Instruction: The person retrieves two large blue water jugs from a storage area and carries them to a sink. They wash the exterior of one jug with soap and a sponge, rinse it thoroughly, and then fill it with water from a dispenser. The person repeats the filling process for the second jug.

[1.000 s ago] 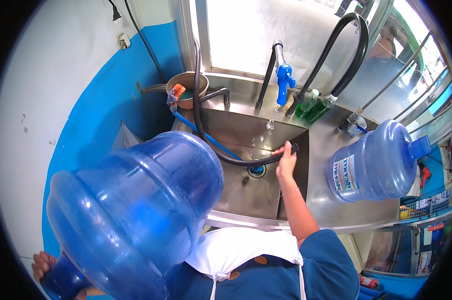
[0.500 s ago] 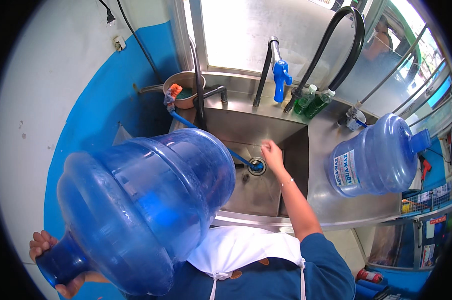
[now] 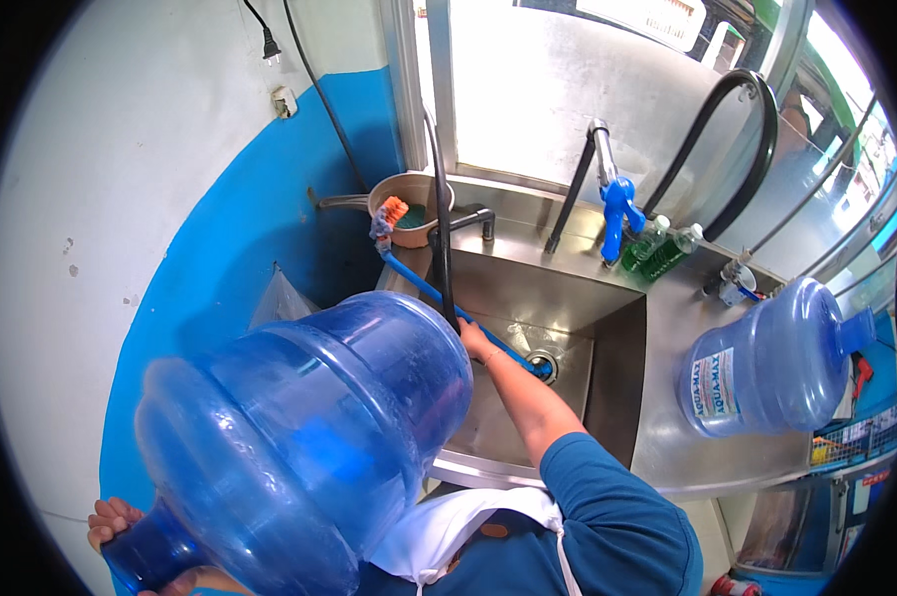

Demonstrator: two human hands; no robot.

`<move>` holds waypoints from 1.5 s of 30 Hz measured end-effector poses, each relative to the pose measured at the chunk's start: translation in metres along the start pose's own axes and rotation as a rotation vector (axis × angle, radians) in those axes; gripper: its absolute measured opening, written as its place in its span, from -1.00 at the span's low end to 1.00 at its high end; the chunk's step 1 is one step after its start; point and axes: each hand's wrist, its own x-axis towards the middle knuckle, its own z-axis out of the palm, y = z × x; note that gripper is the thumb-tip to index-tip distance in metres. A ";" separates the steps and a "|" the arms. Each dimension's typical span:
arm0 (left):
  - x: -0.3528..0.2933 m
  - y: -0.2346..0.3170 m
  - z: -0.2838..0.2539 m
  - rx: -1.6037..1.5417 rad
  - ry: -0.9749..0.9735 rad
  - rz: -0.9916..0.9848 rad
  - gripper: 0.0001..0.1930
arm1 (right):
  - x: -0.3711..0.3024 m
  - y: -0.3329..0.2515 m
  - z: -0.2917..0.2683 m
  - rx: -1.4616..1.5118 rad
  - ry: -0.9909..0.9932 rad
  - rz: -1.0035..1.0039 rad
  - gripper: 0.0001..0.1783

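A large clear blue water jug (image 3: 299,427) lies tilted across my left side, its neck low at the left and its base over the sink's left edge. My left hand (image 3: 114,521) is closed round the neck. My right hand (image 3: 476,343) is beside the jug's base, its fingers closed at the lower end of a black hose (image 3: 442,219); the jug partly hides them. Close by that hand, a blue-handled brush (image 3: 409,273) slants over the steel sink (image 3: 607,382), orange bristles at its upper end and its lower end at the drain.
A second blue jug (image 3: 771,363) lies on the counter at right. Behind the sink are a blue-handled tap (image 3: 619,209), a curved black pipe (image 3: 766,129) and green bottles (image 3: 672,250). A pinkish pot (image 3: 412,189) with a green scrubber sits in the far left corner.
My right hand has moved left from above the drain to the black hose. The view has shifted, so the sink and counter appear lower and further right. My left hand still holds the jug's neck.
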 end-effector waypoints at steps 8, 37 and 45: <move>-0.024 -0.025 0.056 -0.029 -0.104 -0.038 -0.27 | -0.061 0.038 -0.028 0.329 0.339 -0.188 -0.72; -0.251 -0.137 0.239 0.267 -1.413 -0.291 -0.51 | -0.165 -0.057 -0.274 0.553 0.705 -0.453 -0.64; -0.299 -0.121 0.300 -0.008 -1.479 -0.522 -0.36 | -0.210 -0.168 -0.238 0.348 0.715 -0.642 -0.43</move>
